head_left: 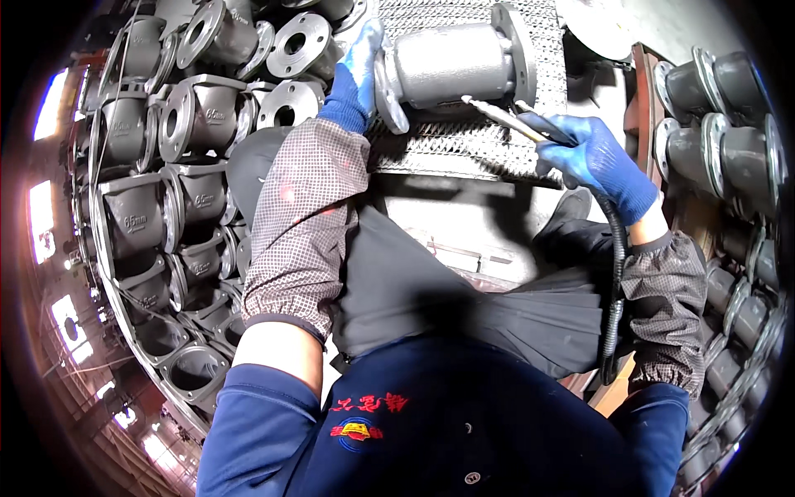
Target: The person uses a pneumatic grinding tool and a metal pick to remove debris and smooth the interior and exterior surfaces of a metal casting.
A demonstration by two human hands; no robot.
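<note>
A grey flanged pipe fitting (451, 66) lies on its side on a metal mesh worktop (464, 156), with a round flange at its right end and a narrower one at its left. My left hand (356, 79), in a blue glove, is closed on the left flange. In my right hand (598, 161), also gloved, is a slim hand tool (507, 118) with a pale pointed tip, fed by a black ribbed hose (617, 282). The tip is close to the underside of the fitting's barrel; whether it touches I cannot tell.
Many grey flanged castings (128, 217) are stacked along my left. More flanged fittings (691, 157) stand in rows on the right, beyond a rust-brown upright (646, 108). A pale round disc (598, 25) is at the far right. The hose hangs beside my right forearm.
</note>
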